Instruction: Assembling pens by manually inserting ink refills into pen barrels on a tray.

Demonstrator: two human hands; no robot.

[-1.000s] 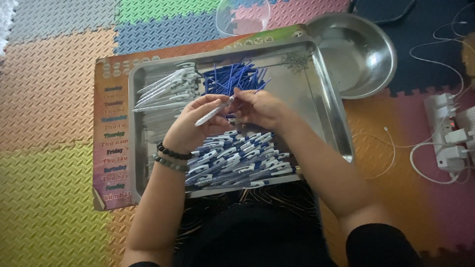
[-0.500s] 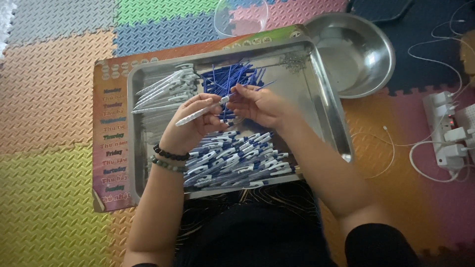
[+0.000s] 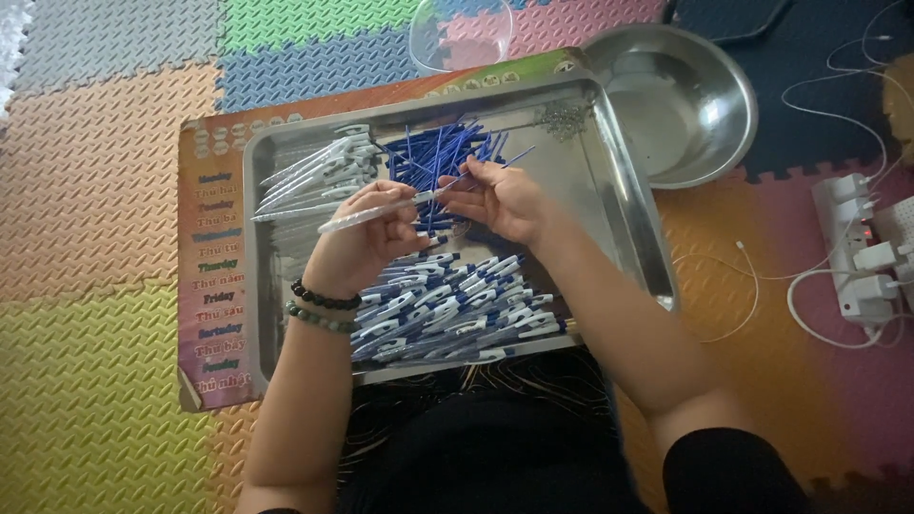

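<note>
Grip: left hand (image 3: 367, 238) closed around clear pen barrel (image 3: 367, 214); right hand (image 3: 500, 198) pinches blue refill (image 3: 466, 179) at barrel's end.
Tray: steel tray (image 3: 633, 228) beneath both hands.
Pens: assembled pens (image 3: 447, 309) heaped near edge.
Refills: loose pile (image 3: 428, 152) behind hands.

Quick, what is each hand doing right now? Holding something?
Left hand: closed on a clear pen barrel.
Right hand: fingers pinched on a thin blue refill at the barrel's end.
</note>
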